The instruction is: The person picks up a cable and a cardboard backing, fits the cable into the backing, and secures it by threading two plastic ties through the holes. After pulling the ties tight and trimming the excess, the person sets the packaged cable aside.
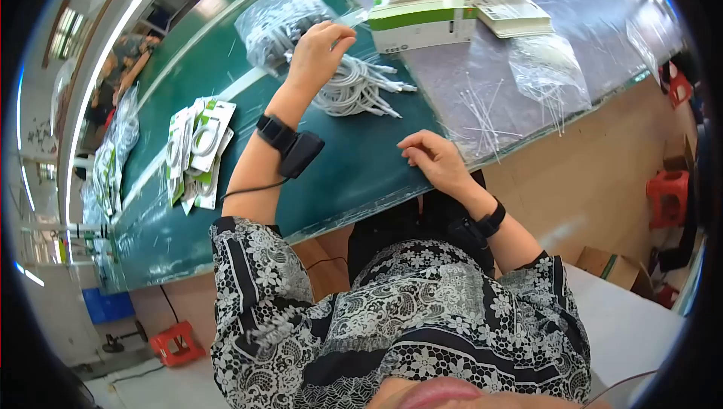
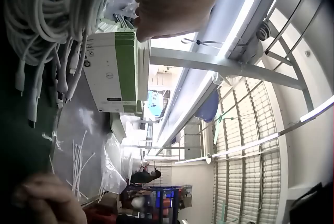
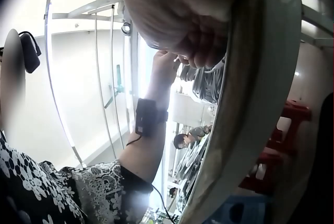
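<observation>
My left hand (image 1: 320,47) reaches to the far side of a pile of white cables (image 1: 358,85) on the green table (image 1: 354,168). Its fingers curl down onto the cables at the pile's top edge. The cable ends (image 2: 31,78) hang close by in the left wrist view. My right hand (image 1: 433,157) rests on the table near its front edge, fingers loosely bent, with nothing seen in it. The right wrist view shows the left forearm and its wrist strap (image 3: 148,117) from below.
White-and-green boxes (image 1: 425,2) are stacked at the far side, behind the cables. A clear bag of cables (image 1: 275,21) lies to their left. Loose white zip ties (image 1: 482,111) and a plastic bag (image 1: 546,70) lie to the right. Packaged cables (image 1: 197,149) are spread at left.
</observation>
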Demonstrator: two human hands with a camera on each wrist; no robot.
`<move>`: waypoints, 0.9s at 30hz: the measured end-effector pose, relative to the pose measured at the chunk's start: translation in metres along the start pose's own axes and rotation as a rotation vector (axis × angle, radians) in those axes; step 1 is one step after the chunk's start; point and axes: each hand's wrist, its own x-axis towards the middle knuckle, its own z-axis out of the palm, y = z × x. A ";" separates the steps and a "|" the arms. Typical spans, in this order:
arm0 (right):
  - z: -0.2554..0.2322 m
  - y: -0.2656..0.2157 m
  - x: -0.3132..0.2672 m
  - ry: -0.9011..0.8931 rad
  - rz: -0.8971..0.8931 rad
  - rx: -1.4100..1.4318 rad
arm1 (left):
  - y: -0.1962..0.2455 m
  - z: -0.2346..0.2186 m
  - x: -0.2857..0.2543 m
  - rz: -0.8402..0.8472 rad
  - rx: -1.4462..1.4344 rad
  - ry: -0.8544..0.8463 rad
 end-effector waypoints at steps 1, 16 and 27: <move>0.008 0.000 0.003 -0.010 -0.028 -0.017 | 0.004 0.002 0.015 0.081 0.065 0.079; -0.020 -0.007 0.057 0.396 -0.448 -0.299 | 0.063 0.030 0.096 0.352 0.647 0.301; 0.013 -0.006 0.113 0.394 -0.533 -0.841 | 0.068 -0.023 0.065 0.087 -0.074 0.469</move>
